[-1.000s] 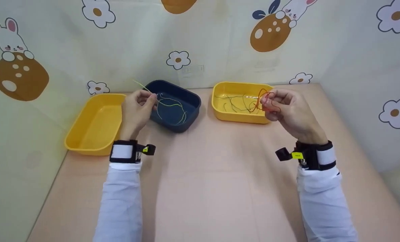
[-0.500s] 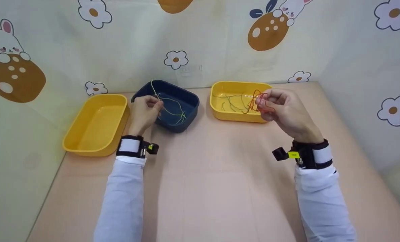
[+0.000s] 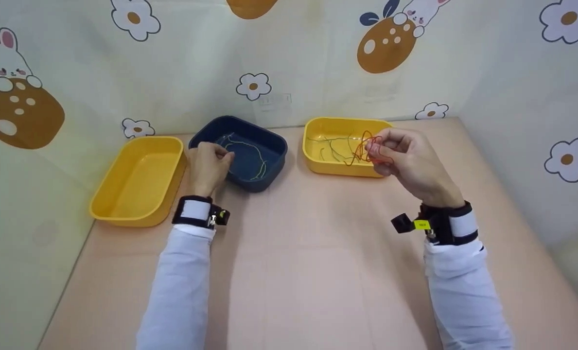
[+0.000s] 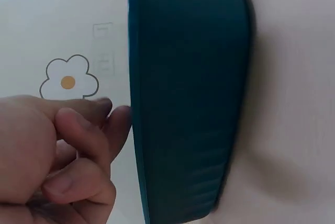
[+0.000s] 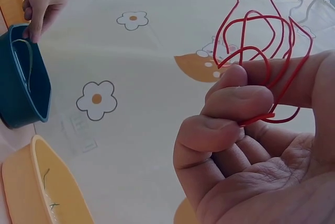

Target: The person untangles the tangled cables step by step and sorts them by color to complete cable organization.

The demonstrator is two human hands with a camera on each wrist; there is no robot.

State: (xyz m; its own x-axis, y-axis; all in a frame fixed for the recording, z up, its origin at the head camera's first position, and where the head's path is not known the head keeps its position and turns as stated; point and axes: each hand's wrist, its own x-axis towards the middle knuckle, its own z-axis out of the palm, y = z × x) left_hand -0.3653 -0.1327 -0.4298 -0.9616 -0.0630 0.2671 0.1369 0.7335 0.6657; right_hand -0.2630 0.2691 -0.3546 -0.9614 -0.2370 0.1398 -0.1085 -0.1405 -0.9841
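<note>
My left hand [image 3: 208, 167] is at the near left rim of the dark blue bin [image 3: 279, 154], fingers loosely bent, with no string visible between them. In the left wrist view, its fingertips [image 4: 121, 119] are right at the bin's rim. Yellow-green string [image 3: 254, 146] lies in a loose curve inside that bin. My right hand [image 3: 408, 160] pinches a tangled loop of red string [image 5: 280, 22] between thumb and fingers. It is held above the right end of a yellow bin [image 3: 337, 169], and loose ends stick out upward in the right wrist view.
Several thin green strings [image 3: 337, 153] lie in the right yellow bin. Another yellow bin [image 3: 135, 182] stands at the left, its near right side close to my left forearm. A patterned cloth wall [image 3: 308, 58] rises behind the bins along the table's [image 3: 293, 272] back edge.
My left hand has moved right and down toward the dark blue bin. The yellow-green string it held has dropped into that bin. My right hand stays nearly still with the red string.
</note>
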